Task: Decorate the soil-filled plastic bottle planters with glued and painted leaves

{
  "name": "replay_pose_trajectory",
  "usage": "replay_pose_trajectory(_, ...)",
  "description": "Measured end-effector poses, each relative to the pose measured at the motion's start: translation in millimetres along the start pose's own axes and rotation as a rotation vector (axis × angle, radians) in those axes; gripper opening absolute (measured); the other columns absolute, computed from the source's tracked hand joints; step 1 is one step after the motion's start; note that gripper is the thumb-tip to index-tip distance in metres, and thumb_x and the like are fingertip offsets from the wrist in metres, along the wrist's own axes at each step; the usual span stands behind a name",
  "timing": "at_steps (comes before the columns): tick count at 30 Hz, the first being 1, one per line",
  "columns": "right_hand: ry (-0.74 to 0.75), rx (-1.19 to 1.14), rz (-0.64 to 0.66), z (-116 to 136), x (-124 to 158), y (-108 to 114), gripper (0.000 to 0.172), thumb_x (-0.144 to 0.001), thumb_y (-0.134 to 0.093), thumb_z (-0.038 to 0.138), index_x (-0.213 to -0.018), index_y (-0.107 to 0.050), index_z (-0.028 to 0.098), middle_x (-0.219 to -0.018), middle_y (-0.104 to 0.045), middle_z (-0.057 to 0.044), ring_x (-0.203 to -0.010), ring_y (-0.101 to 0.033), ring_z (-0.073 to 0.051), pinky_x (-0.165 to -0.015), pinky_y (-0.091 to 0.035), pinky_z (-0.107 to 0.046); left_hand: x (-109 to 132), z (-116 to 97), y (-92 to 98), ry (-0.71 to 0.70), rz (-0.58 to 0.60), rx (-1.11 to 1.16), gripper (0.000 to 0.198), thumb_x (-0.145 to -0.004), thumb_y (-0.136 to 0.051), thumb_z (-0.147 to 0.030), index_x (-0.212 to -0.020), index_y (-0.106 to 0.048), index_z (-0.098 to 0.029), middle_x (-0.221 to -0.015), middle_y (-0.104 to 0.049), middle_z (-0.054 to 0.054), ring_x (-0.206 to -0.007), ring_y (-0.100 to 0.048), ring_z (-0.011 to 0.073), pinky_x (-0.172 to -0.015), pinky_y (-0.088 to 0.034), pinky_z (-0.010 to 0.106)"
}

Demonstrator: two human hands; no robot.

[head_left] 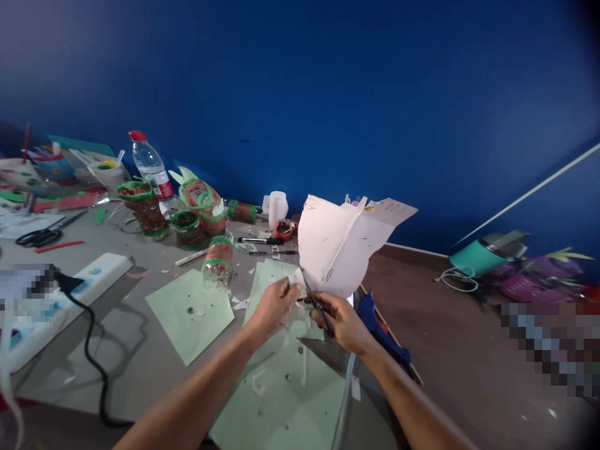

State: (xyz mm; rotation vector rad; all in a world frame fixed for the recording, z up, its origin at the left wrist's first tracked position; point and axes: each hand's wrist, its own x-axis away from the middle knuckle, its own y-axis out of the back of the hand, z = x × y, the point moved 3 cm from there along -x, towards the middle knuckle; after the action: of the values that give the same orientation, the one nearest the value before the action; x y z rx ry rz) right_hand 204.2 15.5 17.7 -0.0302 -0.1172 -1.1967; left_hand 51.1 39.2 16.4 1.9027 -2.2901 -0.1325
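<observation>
Pinched in my left hand (276,304) is a small piece of white paper (297,284). My right hand (341,320) grips a pair of dark scissors (321,310), whose blades point up and left and meet the paper's edge. Just behind both hands stands a large whitish cut-out sheet (330,247) with a curved edge and a raised fold. Beneath the hands lie pale green sheets (281,394), marked with dark spots and paper scraps. To the right of my right hand is a blue glue gun (382,328).
Several brown jars with green rims (219,256) stand or lie left of centre, near a water bottle (150,164). Another pair of scissors (40,237) and a white power strip (105,275) with a black cord are at the left. A turquoise cup (478,259) lies far right.
</observation>
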Motion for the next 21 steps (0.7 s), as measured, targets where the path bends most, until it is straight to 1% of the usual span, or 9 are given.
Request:
replay_pose_trajectory(3, 0.009, 0.026, 0.02, 0.6, -0.2, 1.2, 0.037, -0.076, -0.069, 0.04, -0.102, -0.065, 0.014, -0.072, -0.052, 0.001, -0.06, -0.038, -0.009, -0.055, -0.033, -0.022, -2.5, 5.0, -1.0, -0.019, -0.009, 0.003, 0.029, -0.08, -0.046, -0.042, -0.062, -0.036, -0.021, -0.051, -0.031, -0.007, -0.047, -0.03, 0.0082, -0.048, -0.022, 0.023)
replay_pose_trajectory(8, 0.032, 0.084, 0.033, 3.7, -0.7, 2.7, 0.038, -0.078, -0.067, 0.042, -0.103, -0.065, 0.014, -0.077, -0.056, -0.001, -0.064, -0.042, -0.011, -0.056, -0.034, -0.022, -5.8, 12.8, -1.4, -0.029, -0.003, 0.021, 0.029, -0.08, -0.045, -0.042, -0.063, -0.035, -0.021, -0.053, -0.032, -0.007, -0.05, -0.031, 0.0087, -0.049, -0.022, 0.023)
replay_pose_trajectory(13, 0.047, 0.098, 0.038, 7.1, -0.4, 0.3, 0.04, -0.078, -0.065, 0.045, -0.102, -0.064, 0.013, -0.071, -0.053, 0.0, -0.063, -0.041, -0.011, -0.055, -0.034, -0.022, -7.2, 16.3, -1.4, -0.035, 0.01, 0.045, 0.028, -0.08, -0.046, -0.041, -0.064, -0.037, -0.021, -0.053, -0.032, -0.007, -0.049, -0.03, 0.0089, -0.049, -0.022, 0.024)
replay_pose_trajectory(17, 0.038, 0.074, 0.016, 6.7, 0.0, -0.9, 0.041, -0.077, -0.066, 0.048, -0.099, -0.064, 0.014, -0.07, -0.052, 0.0, -0.061, -0.04, -0.011, -0.054, -0.033, -0.022, -5.2, 11.1, -0.4, -0.029, -0.004, 0.051, 0.028, -0.08, -0.047, -0.042, -0.064, -0.036, -0.021, -0.053, -0.033, -0.006, -0.05, -0.031, 0.0093, -0.05, -0.024, 0.023)
replay_pose_trajectory(21, 0.018, 0.013, 0.02, 3.8, -0.4, -1.0, 0.044, -0.075, -0.067, 0.05, -0.098, -0.064, 0.014, -0.07, -0.052, 0.0, -0.06, -0.041, -0.011, -0.053, -0.033, -0.022, 0.4, -3.5, 0.4, -0.045, 0.013, 0.016, 0.027, -0.077, -0.048, -0.042, -0.063, -0.041, -0.02, -0.055, -0.036, -0.005, -0.053, -0.034, 0.0106, -0.05, -0.026, 0.024)
